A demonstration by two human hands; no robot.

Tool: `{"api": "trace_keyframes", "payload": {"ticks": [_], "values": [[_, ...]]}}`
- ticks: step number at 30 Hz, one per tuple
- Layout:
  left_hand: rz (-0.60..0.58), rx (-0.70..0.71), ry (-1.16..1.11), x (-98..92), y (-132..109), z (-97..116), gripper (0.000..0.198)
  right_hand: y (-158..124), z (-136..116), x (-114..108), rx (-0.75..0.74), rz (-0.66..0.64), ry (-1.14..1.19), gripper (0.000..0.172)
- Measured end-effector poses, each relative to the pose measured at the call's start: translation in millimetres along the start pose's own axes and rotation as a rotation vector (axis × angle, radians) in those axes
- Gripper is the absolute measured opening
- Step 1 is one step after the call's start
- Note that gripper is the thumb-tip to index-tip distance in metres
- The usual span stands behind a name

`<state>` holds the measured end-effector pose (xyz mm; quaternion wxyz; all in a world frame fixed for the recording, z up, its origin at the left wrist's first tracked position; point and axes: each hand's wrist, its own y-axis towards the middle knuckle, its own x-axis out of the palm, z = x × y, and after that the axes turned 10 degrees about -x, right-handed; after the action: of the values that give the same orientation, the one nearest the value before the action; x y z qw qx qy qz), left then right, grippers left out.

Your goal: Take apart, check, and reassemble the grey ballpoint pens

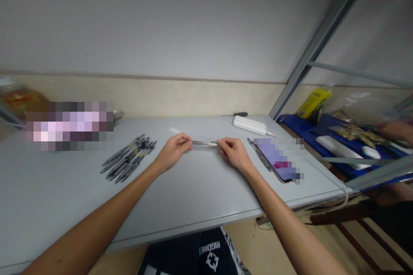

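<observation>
My left hand (174,151) and my right hand (235,153) hold one grey pen (205,142) between them, level above the grey table (193,197). Each hand pinches one end of the pen with closed fingers. A pile of several similar grey pens (129,159) lies on the table to the left of my left hand.
A phone (280,161) lies right of my right hand, with a white power bank (250,125) and a small screwdriver (237,114) behind it. A metal frame (309,47) rises at the right, and beyond it stands a blue tray (335,137) of parts. Another person's hand (398,131) shows at the far right.
</observation>
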<state>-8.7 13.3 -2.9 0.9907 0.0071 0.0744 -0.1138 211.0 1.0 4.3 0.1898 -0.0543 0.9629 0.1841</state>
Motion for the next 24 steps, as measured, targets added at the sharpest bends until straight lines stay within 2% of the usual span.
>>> {"api": "trace_keyframes", "payload": {"ticks": [4, 8, 13, 17, 20, 24], "values": [[-0.009, -0.025, 0.131, 1.4, -1.6, 4.2, 0.03, 0.0, -1.5, 0.3, -0.065, 0.045, -0.082, 0.037], [-0.008, -0.038, 0.122, 0.2, -1.8, 6.6, 0.037, -1.4, -2.4, 1.5, -0.104, 0.08, -0.115, 0.034], [-0.013, -0.101, 0.007, -2.3, 2.2, 1.3, 0.038, -3.7, -0.8, 4.3, -0.143, 0.05, -0.104, 0.032], [-0.034, -0.138, -0.025, -3.7, 3.7, -2.3, 0.031, -4.2, -0.1, 4.7, -0.138, 0.025, -0.138, 0.031], [-0.044, -0.121, 0.005, -3.6, 2.5, -1.7, 0.029, -4.0, -1.2, 3.9, -0.127, -0.002, -0.145, 0.03], [0.02, -0.058, 0.139, -2.9, 0.0, -1.1, 0.026, -3.4, -3.4, 1.8, -0.107, -0.051, -0.136, 0.033]]}}
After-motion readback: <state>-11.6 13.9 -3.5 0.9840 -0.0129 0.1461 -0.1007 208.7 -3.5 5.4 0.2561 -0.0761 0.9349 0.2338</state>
